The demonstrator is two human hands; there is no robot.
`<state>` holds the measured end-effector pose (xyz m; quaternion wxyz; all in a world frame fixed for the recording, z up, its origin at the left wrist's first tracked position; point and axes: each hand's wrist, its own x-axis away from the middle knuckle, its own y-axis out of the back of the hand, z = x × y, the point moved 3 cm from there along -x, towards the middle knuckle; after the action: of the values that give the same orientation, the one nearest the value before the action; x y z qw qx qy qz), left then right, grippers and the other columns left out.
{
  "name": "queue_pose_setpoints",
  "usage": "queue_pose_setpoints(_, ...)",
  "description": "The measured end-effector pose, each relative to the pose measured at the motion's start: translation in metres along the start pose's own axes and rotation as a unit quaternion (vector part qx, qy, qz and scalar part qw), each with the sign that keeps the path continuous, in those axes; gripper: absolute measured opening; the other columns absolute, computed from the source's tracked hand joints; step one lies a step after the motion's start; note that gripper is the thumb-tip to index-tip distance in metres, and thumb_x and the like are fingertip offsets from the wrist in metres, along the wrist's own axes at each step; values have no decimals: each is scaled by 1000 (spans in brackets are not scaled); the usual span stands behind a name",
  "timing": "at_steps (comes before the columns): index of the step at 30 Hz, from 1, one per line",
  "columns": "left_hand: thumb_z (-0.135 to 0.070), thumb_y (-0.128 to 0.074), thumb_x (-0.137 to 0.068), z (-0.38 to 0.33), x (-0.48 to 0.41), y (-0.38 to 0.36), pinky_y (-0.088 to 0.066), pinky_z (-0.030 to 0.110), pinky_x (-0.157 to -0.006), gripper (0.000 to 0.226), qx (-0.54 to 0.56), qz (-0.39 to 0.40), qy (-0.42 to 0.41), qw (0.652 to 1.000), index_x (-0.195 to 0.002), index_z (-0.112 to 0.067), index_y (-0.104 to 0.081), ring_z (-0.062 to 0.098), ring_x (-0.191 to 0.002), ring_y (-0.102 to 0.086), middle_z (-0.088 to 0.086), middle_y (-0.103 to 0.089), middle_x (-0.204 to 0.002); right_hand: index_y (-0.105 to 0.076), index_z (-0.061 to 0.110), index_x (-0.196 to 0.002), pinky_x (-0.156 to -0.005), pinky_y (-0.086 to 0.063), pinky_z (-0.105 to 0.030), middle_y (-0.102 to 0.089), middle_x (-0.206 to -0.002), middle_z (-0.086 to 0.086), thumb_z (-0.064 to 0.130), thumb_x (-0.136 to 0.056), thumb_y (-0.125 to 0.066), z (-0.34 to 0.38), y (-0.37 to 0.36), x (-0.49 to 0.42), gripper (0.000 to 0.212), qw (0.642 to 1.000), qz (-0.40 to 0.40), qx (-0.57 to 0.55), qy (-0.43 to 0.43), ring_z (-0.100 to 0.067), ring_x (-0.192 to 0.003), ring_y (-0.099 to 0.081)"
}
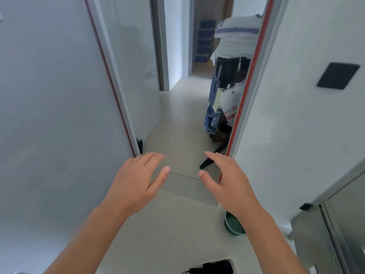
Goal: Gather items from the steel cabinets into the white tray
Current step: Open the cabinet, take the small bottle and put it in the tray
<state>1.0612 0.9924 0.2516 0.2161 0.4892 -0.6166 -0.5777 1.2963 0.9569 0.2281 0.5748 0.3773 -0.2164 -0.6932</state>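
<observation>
My left hand [136, 180] and my right hand [229, 180] reach forward side by side over a pale floor, palms down, fingers relaxed and spread, holding nothing. They hover in front of a doorway [181, 107] with red-edged frames on both sides. A steel cabinet [324, 234] shows at the lower right edge, its door partly in view. No white tray is in view.
A corridor runs ahead past the doorway. A loaded rack [227, 80] with a white bundle, bags and cloth stands at the right of it. A green bowl [234, 226] sits on the floor under my right wrist. White walls close in left and right; a dark panel [337, 76] hangs right.
</observation>
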Motion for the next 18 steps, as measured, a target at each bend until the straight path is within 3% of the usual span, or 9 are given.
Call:
queue_pose_setpoints(5, -56, -26, -97, -17, 52, 26, -44, 34, -96, 59, -9, -33, 101, 994, -127, -17, -60, 20, -117, -58, -2, -63, -127, -49, 28, -147, -102, -19, -5, -51, -144, 12, 44, -94, -64, 22, -5, 5, 57, 995, 60, -29, 76, 0, -138, -35)
queue_pose_setpoints(9, -59, -23, -95, -26, 117, 40, -43, 37, -98, 63, -33, -18, 201, 979, -130, -19, -58, 22, -116, -58, -4, -62, -129, -52, 21, -146, -102, -16, 1, -55, -143, 7, 40, -93, -67, 41, -32, 23, 57, 981, 125, -78, 122, -6, -136, -40)
queue_pose_setpoints(13, -53, -29, -97, -31, 208, 70, -44, 34, -92, 53, -85, -58, 304, 947, -125, -21, -61, 19, -106, -62, -10, -63, -124, -51, 17, -147, -111, -26, -18, -55, -146, 1, 40, -94, -67, 93, -70, 54, 60, 954, 207, -108, 190, -16, -138, -45)
queue_pose_setpoints(18, -58, -27, -98, -30, 317, 122, -44, 32, -88, 53, -133, -124, 423, 888, -125, -26, -60, 18, -104, -63, -11, -64, -123, -51, 18, -147, -114, -30, -27, -56, -145, -1, 50, -90, -60, 184, -102, 103, 65, 907, 277, -110, 299, -20, -137, -47)
